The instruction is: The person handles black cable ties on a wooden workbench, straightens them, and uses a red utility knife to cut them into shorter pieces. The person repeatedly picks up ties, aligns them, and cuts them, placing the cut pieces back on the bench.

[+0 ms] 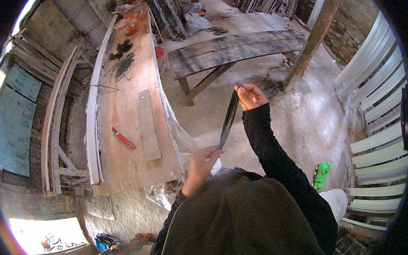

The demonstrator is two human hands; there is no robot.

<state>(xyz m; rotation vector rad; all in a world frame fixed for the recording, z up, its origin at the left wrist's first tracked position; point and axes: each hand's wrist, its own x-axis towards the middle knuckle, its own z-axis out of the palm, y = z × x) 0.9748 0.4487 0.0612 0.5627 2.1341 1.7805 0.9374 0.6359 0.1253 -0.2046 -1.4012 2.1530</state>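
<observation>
Black strip (229,117): where exactly is it, and what has hold of it?

It runs between the person's two hands, in front of the body and clear of any surface. The left hand (201,166) pinches the near end between thumb and fingers; the right hand (252,96), farther out and higher in view, grips the far end with its fingers curled in.

Why one hand at each end?

My reading is that two grips keep something so thin and probably limp drawn out straight; from one end it would likely droop. Whether it is a single band or several strands lying together, I cannot tell.

And what lies around the hands?

Just left of the left hand is a wooden worktop (115,169). On it, nearest that hand, a narrow grey board (149,125) lies lengthwise, with a red-handled knife (125,139) beyond it to the left. Both seem put down within an easy reach. Farther ahead on the same top is a tangle of dark strands (120,65).

Beyond the right hand?

A weathered plank bench (237,50) stands ahead of it, well apart. Nearer the body, to that hand's right, is a green toy truck (320,176), out of the arms' way.
</observation>
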